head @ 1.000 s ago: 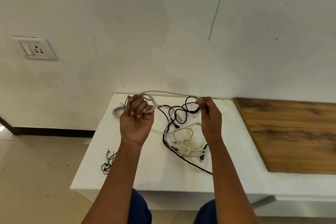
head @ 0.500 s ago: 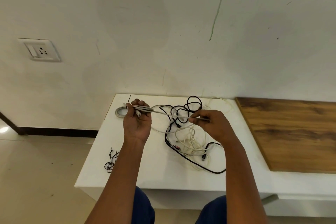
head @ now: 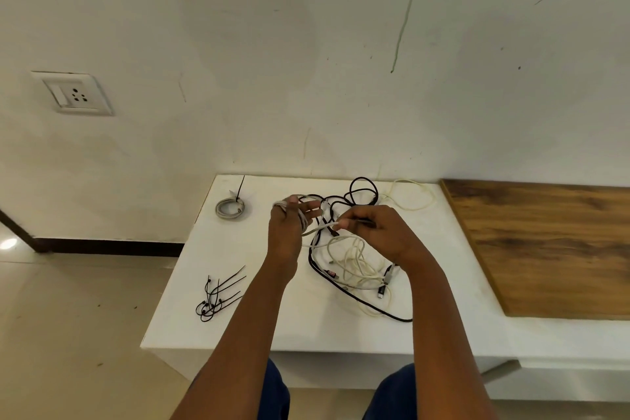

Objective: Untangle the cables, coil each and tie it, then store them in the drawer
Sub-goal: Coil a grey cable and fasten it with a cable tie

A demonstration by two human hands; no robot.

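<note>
While the left hand (head: pixel 288 232) stands raised over the white table (head: pixel 191 300), a grey cable (head: pixel 315 230) is looped round its fingers, which are spread and nearly straight; the turns sit on them rather than being clenched. From those turns the cable runs a short way right to the right hand (head: pixel 378 235), whose thumb and forefinger pinch it near the tips, the other fingers curled beneath. Both hands hover above the tangle (head: pixel 354 266), a heap of black and white cables lying on the table between the forearms and reaching back toward the wall (head: pixel 306 61). One black loop stands at the rear of the heap, and a pale loop lies just to its right.

At the table's far left corner rests a finished coil (head: pixel 231 208), grey, bound with a black tie whose tail sticks up. Near the front left edge lies a bundle of spare ties (head: pixel 218 297), well apart from the heap.

As a judgement: one cable is coiled and tied, a second is being wound on the left hand, and at least two or three more remain knotted together. None appears stored; no drawer can be made out, though one may sit under the table. A wooden panel (head: pixel 545 249) lies to the right, and a socket (head: pixel 73 94) is on the wall at left.
</note>
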